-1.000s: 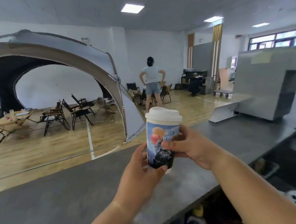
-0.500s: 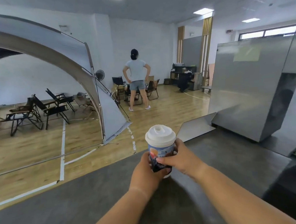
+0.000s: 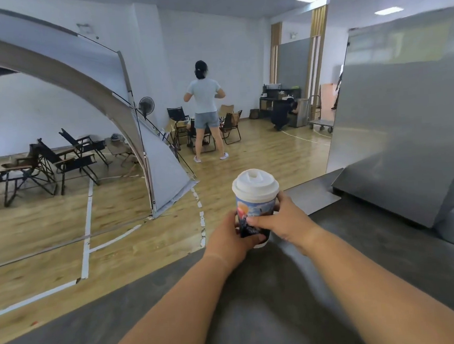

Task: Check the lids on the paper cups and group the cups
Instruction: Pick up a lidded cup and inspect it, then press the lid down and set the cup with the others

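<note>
- Stretching across the foreground is a dark grey counter (image 3: pixel 374 255), with a wood-floored room beyond it holding a grey dome tent (image 3: pixel 85 82), folding chairs (image 3: pixel 66 163) and a person standing with their back turned (image 3: pixel 205 106).
- Rising at the right end of the counter is a large stainless-steel box (image 3: pixel 405 121).
- Both hands are gripping one printed paper cup (image 3: pixel 251 215) at the counter's far edge; its base is looking as though it is touching the surface, but that is hard to confirm.
- The left hand (image 3: pixel 229 237) is wrapping the cup's lower body, and the right hand (image 3: pixel 283 220) is clamping its side with the thumb across the print.
- The white lid (image 3: pixel 255 183) is sitting level and appears fully seated.
- Judging by this, one cup's lid check is being finished; no other cups are showing, so grouping appears to be barely beginning, and how many remain cannot be told.
</note>
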Demonstrator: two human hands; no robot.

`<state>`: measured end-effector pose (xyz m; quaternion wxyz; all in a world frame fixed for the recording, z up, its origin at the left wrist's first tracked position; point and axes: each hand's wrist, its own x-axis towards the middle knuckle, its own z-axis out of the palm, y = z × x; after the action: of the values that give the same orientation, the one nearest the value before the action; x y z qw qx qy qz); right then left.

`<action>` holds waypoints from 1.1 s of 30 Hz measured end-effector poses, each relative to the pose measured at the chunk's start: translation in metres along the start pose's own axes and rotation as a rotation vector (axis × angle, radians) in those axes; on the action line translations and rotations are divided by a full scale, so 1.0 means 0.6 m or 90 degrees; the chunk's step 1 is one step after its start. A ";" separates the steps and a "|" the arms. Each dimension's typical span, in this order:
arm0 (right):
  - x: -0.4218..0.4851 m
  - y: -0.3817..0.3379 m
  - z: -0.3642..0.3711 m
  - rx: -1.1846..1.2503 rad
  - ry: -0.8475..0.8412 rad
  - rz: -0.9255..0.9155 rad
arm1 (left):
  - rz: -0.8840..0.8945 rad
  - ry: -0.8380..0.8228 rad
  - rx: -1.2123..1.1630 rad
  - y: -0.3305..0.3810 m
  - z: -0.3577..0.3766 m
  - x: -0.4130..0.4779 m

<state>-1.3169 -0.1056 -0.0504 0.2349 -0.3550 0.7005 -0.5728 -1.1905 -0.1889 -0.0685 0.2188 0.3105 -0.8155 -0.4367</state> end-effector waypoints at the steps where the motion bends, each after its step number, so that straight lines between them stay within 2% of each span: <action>1: 0.002 0.001 -0.002 -0.003 0.005 0.001 | 0.002 -0.002 0.003 0.001 0.002 0.003; 7: -0.030 -0.007 -0.003 -0.013 0.017 0.051 | -0.042 -0.023 0.030 0.002 -0.009 -0.015; 11: -0.133 -0.029 0.003 0.016 0.243 0.052 | -0.061 -0.014 0.047 -0.022 -0.088 -0.124; 13: -0.190 -0.038 0.030 0.026 0.259 0.032 | -0.061 -0.005 0.068 -0.047 -0.152 -0.208; 18: -0.313 -0.123 0.224 -0.004 -0.002 -0.019 | -0.052 0.071 0.139 -0.099 -0.347 -0.452; 24: -0.524 -0.270 0.550 0.038 -0.244 -0.100 | 0.063 0.229 0.312 -0.091 -0.604 -0.797; 28: -0.673 -0.350 0.736 0.072 -0.306 -0.128 | 0.127 0.352 0.290 -0.134 -0.766 -0.981; 33: -0.780 -0.389 0.899 0.063 -0.319 -0.118 | 0.153 0.446 0.305 -0.252 -0.889 -1.082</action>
<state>-0.5683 -0.1110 0.0139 0.3644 -0.5362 0.5562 -0.5199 -0.3460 -0.1077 0.0265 0.4530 0.3847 -0.8007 -0.0751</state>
